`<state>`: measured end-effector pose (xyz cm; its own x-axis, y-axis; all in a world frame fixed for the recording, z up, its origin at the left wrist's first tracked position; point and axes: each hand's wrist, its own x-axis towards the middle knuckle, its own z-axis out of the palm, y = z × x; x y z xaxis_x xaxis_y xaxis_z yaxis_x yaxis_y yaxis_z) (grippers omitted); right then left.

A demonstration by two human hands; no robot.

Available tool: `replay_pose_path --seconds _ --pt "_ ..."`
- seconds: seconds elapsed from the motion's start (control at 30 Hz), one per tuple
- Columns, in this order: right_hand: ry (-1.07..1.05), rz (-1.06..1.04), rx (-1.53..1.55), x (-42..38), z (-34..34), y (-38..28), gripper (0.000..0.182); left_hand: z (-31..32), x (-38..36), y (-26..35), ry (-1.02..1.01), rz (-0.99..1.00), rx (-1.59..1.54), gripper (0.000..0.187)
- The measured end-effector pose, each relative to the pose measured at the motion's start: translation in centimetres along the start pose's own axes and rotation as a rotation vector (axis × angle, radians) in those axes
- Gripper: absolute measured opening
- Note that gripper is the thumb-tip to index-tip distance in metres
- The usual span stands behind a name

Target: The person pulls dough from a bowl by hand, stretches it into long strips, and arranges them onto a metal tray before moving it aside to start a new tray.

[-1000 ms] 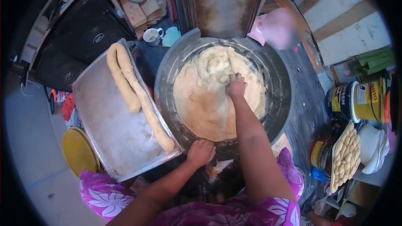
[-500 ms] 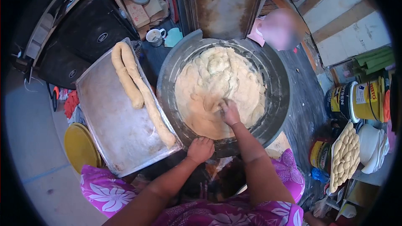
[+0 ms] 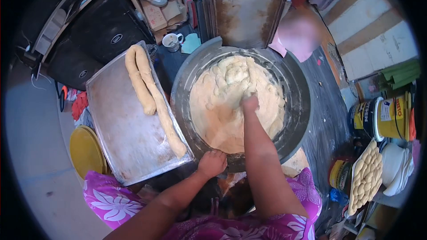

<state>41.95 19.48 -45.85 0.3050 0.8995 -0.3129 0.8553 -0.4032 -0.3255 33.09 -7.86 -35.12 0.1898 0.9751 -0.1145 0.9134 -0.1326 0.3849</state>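
A wide, dark grey basin (image 3: 303, 106) in front of me holds a large mass of pale dough (image 3: 207, 95), with a brownish powdery patch near its middle. My right hand (image 3: 250, 103) is closed and sunk into the dough, right of centre; its fingertips are hidden in it. My left hand (image 3: 213, 163) is curled over the near rim of the basin. To the left lies a metal baking tray (image 3: 118, 120) bearing a long rope of dough (image 3: 143, 91) bent double at its far end.
Blackened baking trays (image 3: 247, 13) stand upright behind the basin, beside a person in pink (image 3: 296, 40). A mug (image 3: 171, 42) sits at the back left. Paint buckets (image 3: 367, 118) and a tray of shaped dough pieces (image 3: 367, 178) are on the right; a yellow lid (image 3: 86, 153) is at lower left.
My right hand has moved away from me, up and slightly right, into the dough. My left hand stays at the near rim. The whole view has shifted slightly.
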Motion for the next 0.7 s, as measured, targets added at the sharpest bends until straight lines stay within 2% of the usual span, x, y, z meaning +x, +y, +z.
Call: replay_pose_path --seconds 0.07,0.1,0.17,0.2,0.23,0.3,0.37,0.47,0.53,0.6,0.63,0.67,0.7 --pt "-0.085 0.119 1.034 3.2 0.7 -0.2 0.031 0.1 -0.2 -0.1 -0.017 0.001 -0.008 0.018" --pt "0.06 -0.079 1.036 4.4 0.0 -0.8 0.021 -0.2 -0.2 0.1 0.006 0.007 0.0 0.018" --pt "-0.159 -0.05 1.26 3.7 -7.5 -4.1 0.018 -0.4 -0.2 0.2 0.028 0.011 0.005 0.019" --pt "-0.129 -0.188 1.219 3.9 -10.4 -5.5 0.018 -0.3 -0.2 0.2 0.042 0.004 -0.006 0.018" --pt "-0.168 -0.213 1.336 4.2 -12.8 -6.7 0.018 -0.3 -0.1 0.3 0.058 -0.001 -0.018 0.018" --pt "-0.271 -0.413 1.369 3.0 -18.9 -8.4 0.023 -0.4 0.0 0.2 0.056 0.0 -0.024 0.018" --pt "-0.324 -0.459 1.433 0.6 -23.8 -9.6 0.027 -0.4 0.0 0.3 0.051 -0.002 -0.031 0.018" --pt "-0.369 -0.546 1.393 -3.2 -26.9 -8.8 0.027 -0.4 0.1 0.3 0.038 -0.017 -0.032 0.018" --pt "-0.444 -0.727 1.178 -6.1 -26.8 -6.6 0.027 -0.3 0.1 0.1 0.021 -0.021 -0.05 0.017" --pt "-0.717 -0.686 1.077 -9.9 -26.8 -4.0 0.033 0.2 0.0 0.0 0.066 -0.022 -0.076 0.017" --pt "-0.74 -0.796 0.872 -10.5 -25.6 -2.2 0.03 0.4 0.0 -0.1 0.107 -0.017 -0.099 0.017" --pt "-1.089 -0.748 0.769 -10.2 -24.2 -0.4 0.024 0.2 0.0 0.0 0.105 -0.017 -0.1 0.017" --pt "-0.859 -0.91 0.321 -10.2 -22.3 0.4 0.033 -0.2 0.0 0.1 0.04 -0.027 -0.089 0.018"
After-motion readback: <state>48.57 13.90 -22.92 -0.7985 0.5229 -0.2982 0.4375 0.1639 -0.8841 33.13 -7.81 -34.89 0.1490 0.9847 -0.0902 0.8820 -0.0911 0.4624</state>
